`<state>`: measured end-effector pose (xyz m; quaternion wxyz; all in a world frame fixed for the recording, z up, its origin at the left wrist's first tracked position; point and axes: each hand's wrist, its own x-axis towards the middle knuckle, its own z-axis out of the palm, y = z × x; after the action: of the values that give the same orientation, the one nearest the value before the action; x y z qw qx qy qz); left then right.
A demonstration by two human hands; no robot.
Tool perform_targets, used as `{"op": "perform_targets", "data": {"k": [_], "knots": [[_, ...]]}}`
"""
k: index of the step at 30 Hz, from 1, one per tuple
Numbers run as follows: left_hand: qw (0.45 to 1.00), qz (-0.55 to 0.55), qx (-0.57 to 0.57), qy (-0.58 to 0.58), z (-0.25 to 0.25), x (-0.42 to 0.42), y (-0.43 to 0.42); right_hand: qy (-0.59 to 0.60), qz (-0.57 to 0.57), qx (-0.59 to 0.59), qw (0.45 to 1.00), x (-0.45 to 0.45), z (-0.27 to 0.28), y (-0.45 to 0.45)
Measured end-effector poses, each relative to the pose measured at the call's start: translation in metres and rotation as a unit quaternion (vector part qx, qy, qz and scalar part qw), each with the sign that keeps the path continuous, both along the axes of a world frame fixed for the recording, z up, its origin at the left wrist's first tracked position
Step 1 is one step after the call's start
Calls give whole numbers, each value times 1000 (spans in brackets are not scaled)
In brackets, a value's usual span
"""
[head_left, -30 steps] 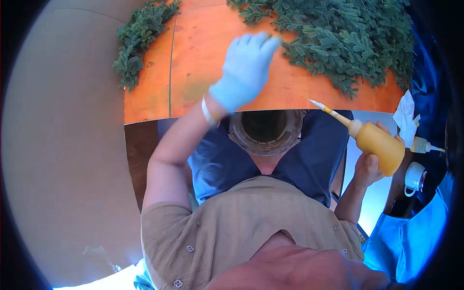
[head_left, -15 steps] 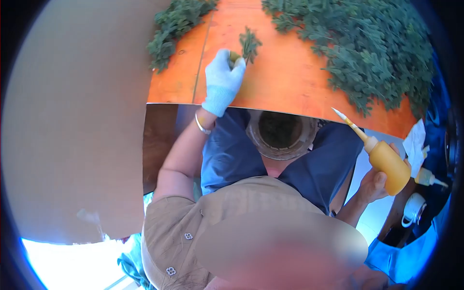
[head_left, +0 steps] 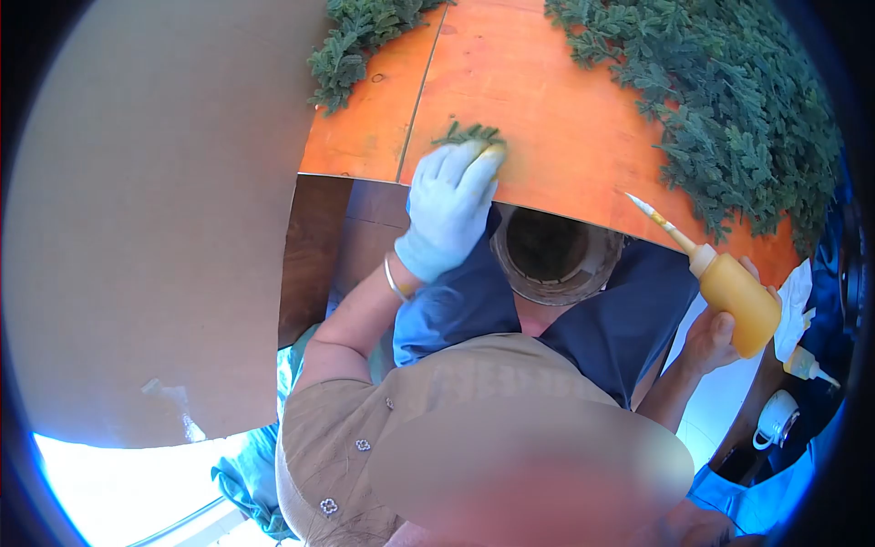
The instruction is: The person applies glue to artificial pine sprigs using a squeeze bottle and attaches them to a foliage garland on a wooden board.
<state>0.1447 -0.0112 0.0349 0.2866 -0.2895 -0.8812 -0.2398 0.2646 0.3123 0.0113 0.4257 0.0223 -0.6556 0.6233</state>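
Note:
My left hand (head_left: 453,196), in a white glove, is closed at the near edge of the orange board (head_left: 538,100). Its fingers pinch a small green artificial sprig (head_left: 467,134), whose leafy tips show beyond the fingertips; the stem is hidden. On the right, my bare right hand (head_left: 713,339) is wrapped round a yellow squeeze bottle (head_left: 743,305). The bottle's long pale nozzle points up and left, its tip over the board's front edge.
A big heap of green sprigs (head_left: 729,100) covers the board's right side, with a smaller pile (head_left: 351,50) at the left. Below the board's edge stands a round bucket (head_left: 579,273). A white cup (head_left: 777,419) and a smaller bottle (head_left: 802,363) are at far right.
My left hand has turned and come slightly nearer with the sprig, which now lies lower, toward the board's edge. My right hand still holds the bottle. The view has shifted a little.

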Motion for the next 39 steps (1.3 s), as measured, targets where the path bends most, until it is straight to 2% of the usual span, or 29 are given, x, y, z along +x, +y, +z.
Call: {"op": "perform_targets", "data": {"k": [1,4,7,8,11,13,15,21,22,25,28,30,31,34,37,39], "knots": [[998,21,-59,11,4,-7,0,-2,1,2,1000,-1,-1,-1],[997,24,-55,-56,-28,-28,-12,-13,-11,12,1000,-5,2,-7],[999,15,-33,-26,-18,-47,-15,-24,-30,23,999,-9,11,-13],[996,31,-22,84,-8,-56,-14,-21,-25,26,999,-10,10,-10],[975,18,-75,207,23,-42,3,-20,-21,26,999,-12,12,-11],[982,-60,-160,78,0,-32,10,-25,-17,26,999,-12,14,-13],[974,-93,-201,-46,-24,-17,16,-26,-11,25,999,-16,12,-16],[983,-125,23,-134,-29,-14,7,-41,23,44,998,-29,16,-26],[980,-143,-24,-134,-31,-19,0,-44,22,46,998,-31,16,-27],[983,-74,-123,-118,-24,-10,3,-49,24,56,997,-38,18,-32],[993,-65,-85,-43,-40,2,3,-58,36,57,996,-42,19,-38],[991,-2,-123,-46,-36,16,-1,-61,47,40,996,-44,21,-46],[988,30,-141,-49,-33,21,-3,-67,53,52,995,-45,21,-47],[981,18,-160,-107,-32,28,-5,-79,78,88,990,-54,23,-51],[980,6,-152,-129,-38,25,-12,-87,109,102,985,-66,26,-62],[982,4,-102,-161,-41,27,-13,-95,134,96,982,-73,30,-70]]}}
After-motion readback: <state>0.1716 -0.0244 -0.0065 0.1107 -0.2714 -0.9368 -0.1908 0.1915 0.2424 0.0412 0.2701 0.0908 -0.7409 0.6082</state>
